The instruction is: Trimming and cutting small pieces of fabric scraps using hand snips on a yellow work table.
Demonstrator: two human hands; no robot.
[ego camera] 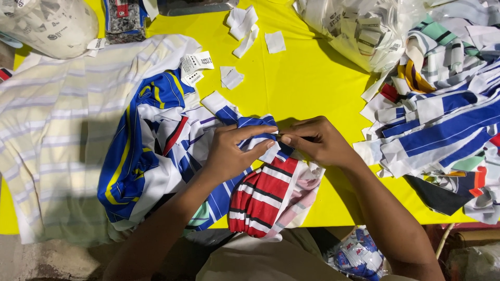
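Your left hand (229, 151) has its grip clenched on a blue-and-white striped fabric piece (255, 130), thumb and fingers pinching it near the middle of the yellow worktop (302, 88). Your right hand (317, 141) meets it from the other side, fingertips closed on the same piece, w/ both hands touching at the pinch. Just below the hands lies a red-and-white striped piece (263, 198), on top of a heap of blue, white & yellow garments (140, 156). A pale striped shirt (52, 135) spreads to the left, paper tags (195, 65) on its edge. White label scraps (245, 26) sit further up the worktop, well apart from your hands. To the right: a pile of striped fabric strips (437, 119) & a clear bag of labels (359, 31).
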